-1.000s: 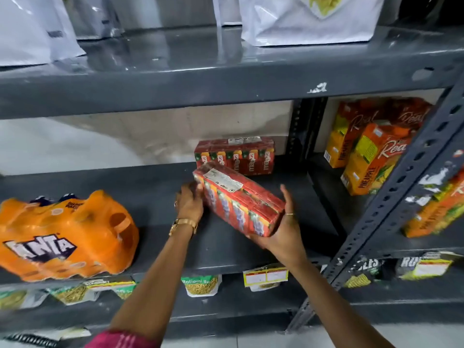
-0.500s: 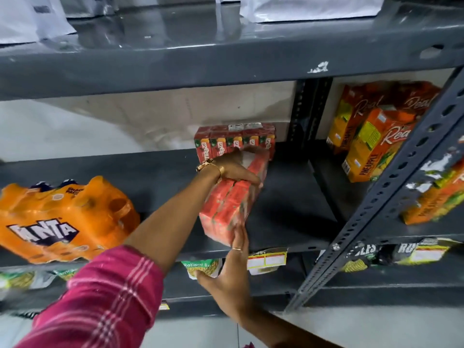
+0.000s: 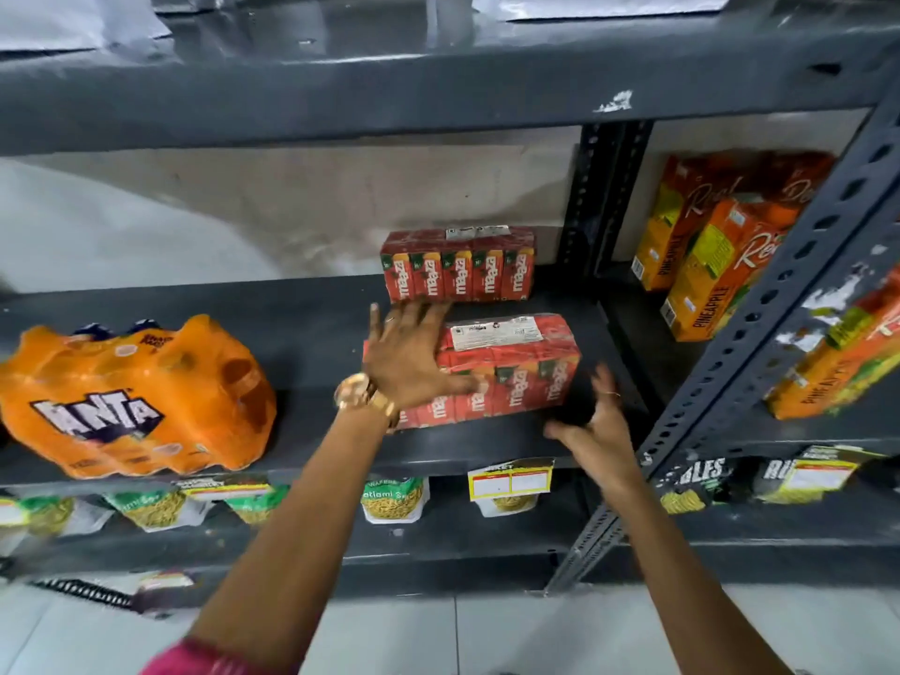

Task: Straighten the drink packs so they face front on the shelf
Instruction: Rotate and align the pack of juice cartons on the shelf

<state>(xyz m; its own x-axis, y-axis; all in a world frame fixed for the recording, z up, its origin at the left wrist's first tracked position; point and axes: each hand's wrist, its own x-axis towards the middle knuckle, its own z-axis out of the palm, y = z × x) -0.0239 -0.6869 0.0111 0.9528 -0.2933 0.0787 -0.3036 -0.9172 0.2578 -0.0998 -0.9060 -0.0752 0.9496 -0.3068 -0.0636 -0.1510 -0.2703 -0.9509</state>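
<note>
In the head view, the front pack (image 3: 506,367) is now being seen lying square on the shelf (image 3: 302,333), its row of printed carton faces turned outward; half a second earlier it was being swung end-on between both hands, and a second ago it was being held tilted off the shelf. The left hand (image 3: 406,358) is being laid flat over the pack's left end, fingers spread and open, pressing rather than gripping. The right hand (image 3: 596,421) is being held open just beside the pack's lower right corner, apparently apart from it, though blur is making contact hard to judge. The back pack (image 3: 458,265) is standing upright behind, near the wall, already facing front. The Fanta pack (image 3: 131,401) is lying well apart to the left, at the shelf edge, slightly skewed. By this showing the red pack is being judged as turned and set down, with only a final nudge being needed to line it up with the one behind; the orange bundle is perhaps being left for later.
</note>
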